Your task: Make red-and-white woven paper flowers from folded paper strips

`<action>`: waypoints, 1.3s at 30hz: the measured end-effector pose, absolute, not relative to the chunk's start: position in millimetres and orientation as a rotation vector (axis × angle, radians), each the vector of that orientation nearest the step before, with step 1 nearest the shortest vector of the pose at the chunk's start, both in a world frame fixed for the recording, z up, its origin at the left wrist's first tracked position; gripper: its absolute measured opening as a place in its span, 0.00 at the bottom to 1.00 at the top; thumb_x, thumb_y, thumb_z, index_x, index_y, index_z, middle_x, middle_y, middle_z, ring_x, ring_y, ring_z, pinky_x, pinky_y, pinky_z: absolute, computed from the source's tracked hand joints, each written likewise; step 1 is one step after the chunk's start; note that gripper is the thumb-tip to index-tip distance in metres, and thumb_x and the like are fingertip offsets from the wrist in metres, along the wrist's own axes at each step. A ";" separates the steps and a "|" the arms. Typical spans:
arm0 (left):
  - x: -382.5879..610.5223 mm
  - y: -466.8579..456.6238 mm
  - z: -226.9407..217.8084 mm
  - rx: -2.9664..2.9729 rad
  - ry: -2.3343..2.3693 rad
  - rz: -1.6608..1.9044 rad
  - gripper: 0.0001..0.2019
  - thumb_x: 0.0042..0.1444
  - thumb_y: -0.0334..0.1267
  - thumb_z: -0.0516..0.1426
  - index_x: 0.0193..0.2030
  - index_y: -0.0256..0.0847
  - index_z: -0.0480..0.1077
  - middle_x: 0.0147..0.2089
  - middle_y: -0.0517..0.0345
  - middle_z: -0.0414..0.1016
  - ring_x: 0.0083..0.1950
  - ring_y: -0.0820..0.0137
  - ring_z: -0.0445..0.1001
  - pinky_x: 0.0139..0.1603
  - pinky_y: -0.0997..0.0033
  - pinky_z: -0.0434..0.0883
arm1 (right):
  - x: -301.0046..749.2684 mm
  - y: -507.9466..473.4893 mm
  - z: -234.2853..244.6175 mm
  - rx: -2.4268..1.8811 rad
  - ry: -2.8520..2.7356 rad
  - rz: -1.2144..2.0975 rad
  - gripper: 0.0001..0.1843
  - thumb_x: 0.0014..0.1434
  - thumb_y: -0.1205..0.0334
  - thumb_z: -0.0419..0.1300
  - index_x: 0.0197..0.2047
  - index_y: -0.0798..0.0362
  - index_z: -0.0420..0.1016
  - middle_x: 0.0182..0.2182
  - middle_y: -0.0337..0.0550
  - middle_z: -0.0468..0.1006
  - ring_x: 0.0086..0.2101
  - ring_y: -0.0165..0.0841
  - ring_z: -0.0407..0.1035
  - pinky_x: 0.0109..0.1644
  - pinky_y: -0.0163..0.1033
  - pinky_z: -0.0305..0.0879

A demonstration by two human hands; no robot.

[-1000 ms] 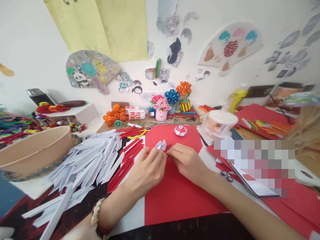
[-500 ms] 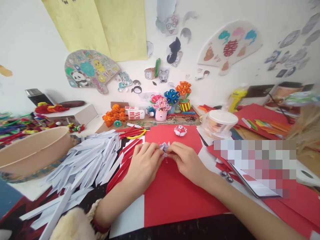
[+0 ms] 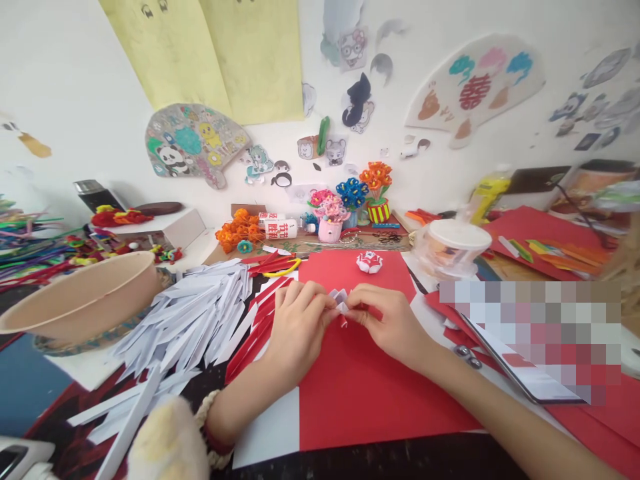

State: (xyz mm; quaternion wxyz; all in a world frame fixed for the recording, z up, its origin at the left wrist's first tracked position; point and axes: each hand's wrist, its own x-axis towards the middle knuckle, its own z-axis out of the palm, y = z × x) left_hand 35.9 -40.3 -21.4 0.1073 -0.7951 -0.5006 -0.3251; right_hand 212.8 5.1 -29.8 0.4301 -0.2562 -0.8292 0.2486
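Note:
My left hand (image 3: 296, 325) and my right hand (image 3: 387, 321) meet over a red paper sheet (image 3: 360, 387) at the middle of the table. Both pinch a small folded piece of white and red paper (image 3: 341, 301) between their fingertips, held just above the sheet. A finished red and white folded paper flower (image 3: 369, 262) lies on the same sheet a little beyond my hands. Left of my left hand are red folded paper strips (image 3: 260, 317) and a large heap of white folded paper strips (image 3: 190, 320).
A tan bowl (image 3: 80, 297) stands at the left. A clear lidded container (image 3: 453, 245) is right of the flower, and a phone (image 3: 520, 373) lies at the right. Pots of pipe-cleaner flowers (image 3: 350, 200) and a glue bottle (image 3: 280, 229) line the back by the wall.
My hands have lifted the small folded piece slightly and closed tighter round it. The view has shifted a little to the left.

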 end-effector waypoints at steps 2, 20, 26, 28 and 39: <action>37.2 -40.1 -21.9 -2.294 -1.501 -0.932 0.06 0.63 0.34 0.52 0.35 0.40 0.69 0.40 0.56 0.73 0.39 0.66 0.63 0.40 0.64 0.58 | 212.9 4.6 -28.6 -0.636 -2.067 0.584 0.09 0.63 0.66 0.57 0.30 0.52 0.71 0.26 0.39 0.73 0.27 0.31 0.68 0.32 0.36 0.65; 44.0 -47.4 -16.0 -2.401 -1.482 -0.999 0.07 0.64 0.32 0.50 0.36 0.43 0.69 0.44 0.56 0.73 0.45 0.65 0.65 0.46 0.62 0.57 | 213.9 4.4 -29.8 -0.690 -2.084 0.483 0.16 0.52 0.83 0.53 0.28 0.52 0.70 0.30 0.40 0.68 0.33 0.33 0.63 0.34 0.37 0.62; 43.1 -49.3 -8.4 -2.384 -1.583 -1.136 0.04 0.60 0.35 0.56 0.34 0.43 0.70 0.43 0.58 0.72 0.45 0.65 0.65 0.45 0.62 0.58 | 215.5 1.6 -24.6 -0.695 -2.055 0.260 0.09 0.60 0.75 0.55 0.35 0.51 0.71 0.35 0.43 0.70 0.36 0.36 0.63 0.40 0.41 0.61; 41.6 -47.4 -8.2 -2.312 -1.602 -1.237 0.05 0.59 0.33 0.57 0.32 0.43 0.70 0.41 0.57 0.72 0.44 0.65 0.65 0.45 0.62 0.60 | 216.4 -0.8 -22.4 -0.696 -1.984 0.244 0.02 0.62 0.67 0.57 0.39 0.52 0.70 0.36 0.43 0.72 0.37 0.36 0.65 0.42 0.43 0.62; 42.6 -48.7 -7.6 -2.223 -1.680 -1.284 0.05 0.57 0.36 0.59 0.30 0.44 0.73 0.39 0.57 0.72 0.42 0.64 0.63 0.44 0.60 0.62 | 212.7 -2.2 -28.8 -0.510 -2.165 -0.253 0.12 0.64 0.74 0.52 0.31 0.58 0.73 0.25 0.45 0.75 0.28 0.33 0.67 0.31 0.38 0.59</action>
